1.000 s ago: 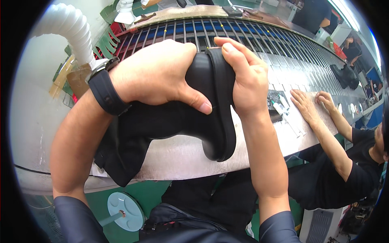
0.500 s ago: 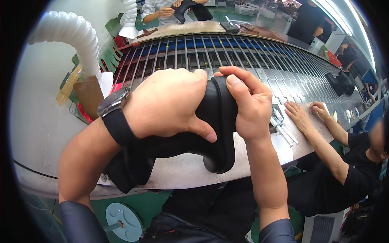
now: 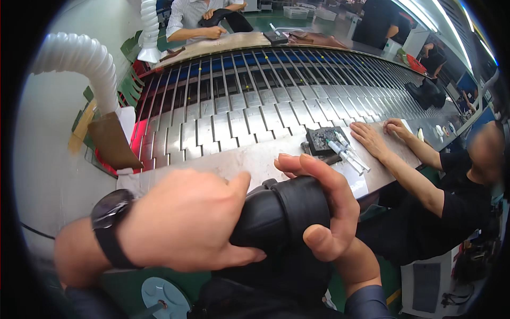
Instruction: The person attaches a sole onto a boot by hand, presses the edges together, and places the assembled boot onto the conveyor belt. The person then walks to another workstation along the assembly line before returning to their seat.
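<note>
A black boot [image 3: 260, 218] is held close in front of me, over the near edge of the bench. My left hand [image 3: 180, 223], a dark watch on its wrist, lies over the upper with thumb and fingers gripping it. Curled around the sole side is my right hand [image 3: 337, 212], its thumb on the near side and fingers on the far side. The boot's shaft is mostly hidden by my left hand and lost against my dark clothes.
Beyond the bench top [image 3: 228, 162] runs a slatted metal conveyor [image 3: 239, 125]. Syringes [image 3: 348, 154] lie beside a dark block [image 3: 321, 141]. A co-worker's hands [image 3: 372, 141] rest at right. A white hose [image 3: 79, 58] hangs at left. Another person opposite handles a black boot [image 3: 228, 20].
Both hands have brought the boot down toward me and turned it. The bench, dark block and more of the conveyor now show beyond it. My view has shifted slightly.
</note>
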Demonstrator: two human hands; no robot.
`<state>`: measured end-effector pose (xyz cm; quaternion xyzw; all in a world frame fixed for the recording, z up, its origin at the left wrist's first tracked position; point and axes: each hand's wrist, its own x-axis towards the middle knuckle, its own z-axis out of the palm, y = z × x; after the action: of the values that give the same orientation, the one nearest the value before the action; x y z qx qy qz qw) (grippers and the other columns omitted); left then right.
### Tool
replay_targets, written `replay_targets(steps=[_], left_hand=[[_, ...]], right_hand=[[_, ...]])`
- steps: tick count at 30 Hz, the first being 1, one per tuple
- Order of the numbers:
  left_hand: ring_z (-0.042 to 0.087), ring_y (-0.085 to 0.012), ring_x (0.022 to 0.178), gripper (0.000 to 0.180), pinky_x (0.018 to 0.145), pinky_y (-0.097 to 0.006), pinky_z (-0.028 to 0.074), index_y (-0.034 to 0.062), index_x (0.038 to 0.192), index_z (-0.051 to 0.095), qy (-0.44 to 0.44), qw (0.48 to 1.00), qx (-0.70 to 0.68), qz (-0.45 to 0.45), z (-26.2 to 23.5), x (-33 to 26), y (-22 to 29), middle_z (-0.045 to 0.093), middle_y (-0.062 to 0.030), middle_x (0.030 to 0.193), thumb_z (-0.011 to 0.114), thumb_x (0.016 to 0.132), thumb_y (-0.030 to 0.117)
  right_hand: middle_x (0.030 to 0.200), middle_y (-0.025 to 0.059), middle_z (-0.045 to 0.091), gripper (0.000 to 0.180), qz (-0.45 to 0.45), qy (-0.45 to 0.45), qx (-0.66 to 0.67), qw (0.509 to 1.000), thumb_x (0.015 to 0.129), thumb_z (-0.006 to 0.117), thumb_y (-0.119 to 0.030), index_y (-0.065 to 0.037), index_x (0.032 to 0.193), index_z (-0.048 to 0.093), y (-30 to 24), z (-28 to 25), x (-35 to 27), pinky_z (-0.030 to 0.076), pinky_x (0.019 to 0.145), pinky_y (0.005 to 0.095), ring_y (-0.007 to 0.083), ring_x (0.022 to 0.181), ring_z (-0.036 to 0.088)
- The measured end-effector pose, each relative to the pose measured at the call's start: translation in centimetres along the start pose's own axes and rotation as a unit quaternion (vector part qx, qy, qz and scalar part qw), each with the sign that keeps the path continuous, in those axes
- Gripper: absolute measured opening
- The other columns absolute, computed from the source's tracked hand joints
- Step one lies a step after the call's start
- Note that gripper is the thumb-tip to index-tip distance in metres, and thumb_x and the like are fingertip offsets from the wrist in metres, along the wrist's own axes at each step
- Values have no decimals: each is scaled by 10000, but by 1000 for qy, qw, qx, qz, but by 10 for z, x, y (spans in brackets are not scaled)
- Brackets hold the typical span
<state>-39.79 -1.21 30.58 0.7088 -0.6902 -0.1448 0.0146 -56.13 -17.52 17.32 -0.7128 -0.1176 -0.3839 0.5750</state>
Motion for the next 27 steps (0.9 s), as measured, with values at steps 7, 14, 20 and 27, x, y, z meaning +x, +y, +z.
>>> replay_targets(steps=[7, 14, 20, 27], left_hand=[[686, -422, 707, 697, 613, -458, 563, -130, 1140, 520, -18, 998, -60, 2, 49, -22, 44, 678, -255, 880, 841, 740, 342], [702, -402, 794, 874, 668, -436, 576, -173, 1286, 469, 30, 999, -43, -15, 79, -41, 57, 689, -251, 971, 867, 693, 330], [704, -403, 808, 881, 672, -436, 574, -167, 1289, 470, 76, 995, -65, -21, 93, -56, 52, 687, -256, 985, 884, 667, 300], [709, -397, 860, 879, 693, -432, 581, -149, 1286, 463, 71, 995, -69, -29, 92, -58, 53, 681, -280, 1061, 892, 664, 300]], right_hand=[[1497, 330, 453, 633, 58, -3, 39, 998, 944, 584, -325, 93, 1414, 515, -43, 18, -43, 342, 1168, 481, 421, 1396, 471], [1156, 253, 652, 353, -44, 53, -8, 998, 965, 575, -256, 47, 1115, 678, -31, 35, -70, 443, 1064, 581, 381, 1092, 639], [1166, 246, 643, 308, -61, 102, -16, 993, 991, 553, -249, 13, 1100, 673, -30, 57, -79, 453, 1054, 592, 378, 1079, 640], [1207, 251, 638, 306, -64, 135, -2, 989, 1002, 540, -247, -1, 1126, 673, -31, 61, -82, 448, 1051, 606, 391, 1103, 632]])
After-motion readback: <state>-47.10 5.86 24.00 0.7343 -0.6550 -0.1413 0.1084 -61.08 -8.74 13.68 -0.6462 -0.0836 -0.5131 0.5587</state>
